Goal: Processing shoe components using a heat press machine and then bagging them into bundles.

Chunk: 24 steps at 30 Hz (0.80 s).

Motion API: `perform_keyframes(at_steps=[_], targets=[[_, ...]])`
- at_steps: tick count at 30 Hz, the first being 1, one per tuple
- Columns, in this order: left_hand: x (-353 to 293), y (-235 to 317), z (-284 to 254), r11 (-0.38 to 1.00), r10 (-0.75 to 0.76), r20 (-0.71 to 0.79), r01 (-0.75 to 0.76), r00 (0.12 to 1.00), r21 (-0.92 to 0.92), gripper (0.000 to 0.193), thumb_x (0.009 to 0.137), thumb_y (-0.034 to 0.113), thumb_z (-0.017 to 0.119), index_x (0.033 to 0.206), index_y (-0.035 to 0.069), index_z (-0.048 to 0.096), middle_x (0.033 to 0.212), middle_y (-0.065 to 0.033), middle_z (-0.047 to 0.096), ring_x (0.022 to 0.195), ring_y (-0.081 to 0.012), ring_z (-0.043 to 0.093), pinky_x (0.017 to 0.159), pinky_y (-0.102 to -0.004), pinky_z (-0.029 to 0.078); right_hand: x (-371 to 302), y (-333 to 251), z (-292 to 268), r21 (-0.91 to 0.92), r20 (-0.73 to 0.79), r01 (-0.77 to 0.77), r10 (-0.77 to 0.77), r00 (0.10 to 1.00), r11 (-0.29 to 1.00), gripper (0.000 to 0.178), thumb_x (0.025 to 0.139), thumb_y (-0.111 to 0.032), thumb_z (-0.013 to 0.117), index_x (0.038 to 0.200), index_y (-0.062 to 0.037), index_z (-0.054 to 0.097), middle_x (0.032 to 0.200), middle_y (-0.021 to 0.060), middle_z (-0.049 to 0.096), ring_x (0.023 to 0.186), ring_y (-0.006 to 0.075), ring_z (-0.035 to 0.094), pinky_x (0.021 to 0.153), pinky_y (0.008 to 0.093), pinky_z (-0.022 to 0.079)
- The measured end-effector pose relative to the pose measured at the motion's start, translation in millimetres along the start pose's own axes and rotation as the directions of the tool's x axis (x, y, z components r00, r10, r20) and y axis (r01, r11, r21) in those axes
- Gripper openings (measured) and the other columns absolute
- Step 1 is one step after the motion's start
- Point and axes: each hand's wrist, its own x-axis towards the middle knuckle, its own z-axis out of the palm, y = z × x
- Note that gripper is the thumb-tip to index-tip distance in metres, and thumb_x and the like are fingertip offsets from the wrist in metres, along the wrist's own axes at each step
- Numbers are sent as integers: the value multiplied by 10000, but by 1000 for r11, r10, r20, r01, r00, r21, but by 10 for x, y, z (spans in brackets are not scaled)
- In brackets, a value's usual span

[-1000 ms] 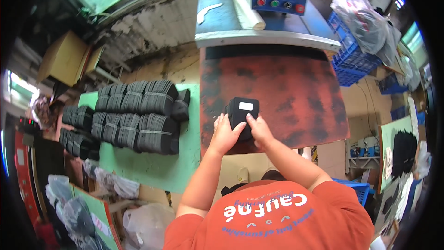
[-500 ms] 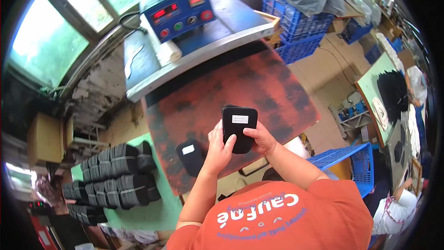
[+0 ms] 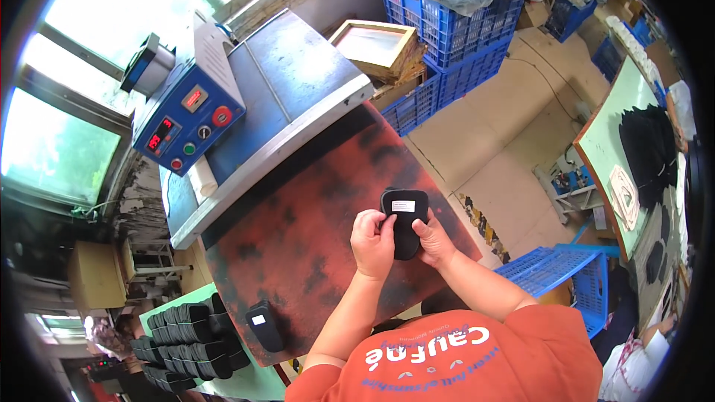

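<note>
Red board (image 3: pixel 320 246): bundles (image 3: pixel 179 327) left of it; over its right part, left hand (image 3: pixel 372 242) and right hand (image 3: pixel 435 243) closed round a labelled pad (image 3: pixel 406 228); second pad (image 3: pixel 267 333) already laid at its near-left corner; remaining count unclear.

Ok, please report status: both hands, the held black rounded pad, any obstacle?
Left hand and right hand: both holding black rounded flat pad with white label. Similar black pad lying on blotchy red tabletop, left of hands. Nothing visibly blocking either hand.
</note>
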Motion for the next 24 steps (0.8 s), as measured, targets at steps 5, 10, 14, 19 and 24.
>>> perform_keyframes(at_steps=[5,10,14,19,24], targets=[[806,-389,154,716,-545,-49,435,837,-546,94,853,92,570,876,14,522,627,18,492,465,-43,406,402,-189,304,173,-465,-151,97,107,-154,144,984,983,579,767,-252,676,1267,-148,405,1188,51,508,1121,203,483,948,380,408],[1594,-1050,123,810,-544,-127,480,829,-337,198,789,60,632,936,-44,550,664,-25,522,461,-71,428,373,-208,311,246,-552,-245,181,161,-251,224,961,951,553,805,-206,580,1307,-129,362,1241,68,479,1150,218,469,972,405,384],[1660,-1349,-45,954,-166,-288,227,943,195,263,786,87,646,979,-64,552,736,-73,567,533,-80,476,448,-219,371,276,-491,-170,198,50,-249,244,968,948,532,830,-119,582,1309,-120,351,1236,82,478,1125,229,488,937,401,424],[1000,-373,135,854,-397,321,474,860,-216,221,772,52,653,961,-34,577,822,-48,599,760,-106,561,671,-258,462,332,-512,-154,30,-112,-104,107,988,994,523,834,-72,593,1300,-103,357,1216,73,484,1118,230,489,939,392,425],[1146,-623,-2,813,-437,46,417,898,-406,192,791,60,633,954,-27,582,747,-23,592,541,-56,481,470,-191,381,325,-590,-183,156,-7,-154,157,988,976,447,875,-226,536,1273,-77,397,1225,87,491,1123,235,484,971,396,381]])
